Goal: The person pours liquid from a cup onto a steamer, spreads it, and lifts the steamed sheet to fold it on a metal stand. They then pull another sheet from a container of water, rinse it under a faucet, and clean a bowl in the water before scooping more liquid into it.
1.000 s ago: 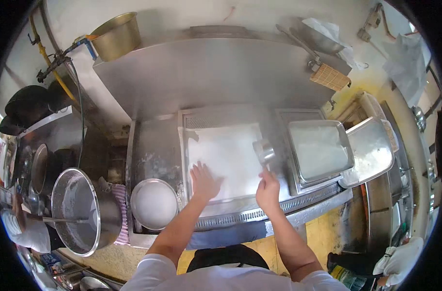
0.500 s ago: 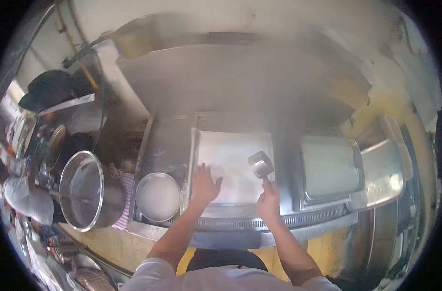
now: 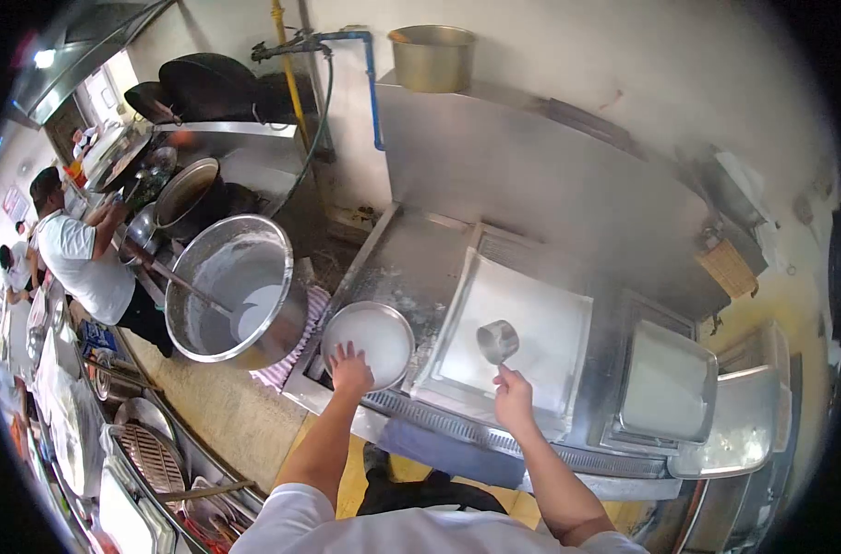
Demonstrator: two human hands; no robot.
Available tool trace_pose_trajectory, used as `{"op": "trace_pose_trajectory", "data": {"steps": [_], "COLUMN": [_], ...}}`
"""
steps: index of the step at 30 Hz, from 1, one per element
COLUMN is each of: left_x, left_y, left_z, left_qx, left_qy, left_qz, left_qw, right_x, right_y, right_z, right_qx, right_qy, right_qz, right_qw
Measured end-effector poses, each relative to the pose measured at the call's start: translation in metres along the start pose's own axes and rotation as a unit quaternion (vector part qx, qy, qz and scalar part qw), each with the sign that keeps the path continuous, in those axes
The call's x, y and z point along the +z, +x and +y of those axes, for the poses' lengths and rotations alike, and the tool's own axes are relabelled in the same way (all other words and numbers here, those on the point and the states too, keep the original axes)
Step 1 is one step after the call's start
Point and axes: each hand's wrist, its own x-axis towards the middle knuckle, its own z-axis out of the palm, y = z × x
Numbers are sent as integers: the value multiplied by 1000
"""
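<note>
My right hand [image 3: 513, 399] is wrapped round the short handle of a metal dipper [image 3: 498, 342], whose cup is over a white sheet [image 3: 540, 295] lying across a square steamer opening. With its fingers spread, my left hand [image 3: 350, 371] overlaps the near part of a round metal basin [image 3: 408, 337] that holds white liquid. Left of that basin stands a big steel pot [image 3: 293, 309] with white batter in its bottom and a long wooden paddle [image 3: 185, 280] leaning in it.
A rectangular tray [image 3: 713, 397] of white content sits at the right, beside a shiny metal tray [image 3: 767, 415]. A striped cloth [image 3: 287, 367] lies between pot and counter. Another person [image 3: 79, 258] stands at the far left by dark woks [image 3: 208, 88]. Steam hazes the back panel.
My view has swung left. My left hand has gone from the white sheet to the round basin. My right hand still holds the dipper above the sheet, and the haze has thinned.
</note>
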Motion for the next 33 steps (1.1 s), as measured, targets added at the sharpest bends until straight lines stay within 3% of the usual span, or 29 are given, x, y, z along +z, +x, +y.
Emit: {"op": "trace_pose_trajectory", "data": {"steps": [1, 4, 5, 8, 9, 12, 13, 16, 17, 20, 22, 27, 30, 31, 33], "left_x": [6, -9, 1, -28, -18, -53, -56, -68, -66, -82, -85, -101, -112, -118, -134], "left_y": [-5, -12, -22, -48, -53, -82, -89, -113, -119, -140, -153, -193, -228, -240, -264], "left_z": [-11, -23, -29, -36, -43, -52, -59, -80, -88, -99, -103, -104, -99, -95, -88], "left_qx": [60, 69, 102, 52, 58, 62, 69, 72, 87, 62, 48, -32, -87, -120, -188], "left_qy": [23, -27, -56, -172, -187, -228, -241, -247, -252, -265, -272, -285, -275, -282, -294], "left_qz": [56, -74, 54, 24, 54, 117, 109, 96, 99, 120, 125, 120, 156, 164, 185], "left_qw": [996, 995, 992, 983, 979, 965, 962, 961, 959, 955, 953, 950, 945, 938, 919], "right_x": [21, 84, 100, 156, 178, 246, 266, 336, 340, 286, 281, 238, 233, 226, 214], "right_y": [-3, -10, -8, 0, 4, 11, 14, 18, 14, -11, -20, -47, -65, -76, -93], "right_z": [2, -10, -28, -66, -71, -71, -64, 2, -1, -98, -103, -123, -134, -150, -193], "right_qx": [7, 68, 112, 216, 245, 315, 295, 90, 68, -103, -83, -195, -252, -322, -332], "right_qy": [37, 135, 163, 239, 263, 306, 274, 66, 1, -296, -329, -366, -210, -147, -127], "right_qz": [-14, -88, -137, -217, -232, -187, -208, -215, -179, -194, -263, -340, -354, -319, -393], "right_qw": [999, 985, 971, 922, 904, 879, 892, 970, 981, 930, 903, 844, 876, 879, 848]}}
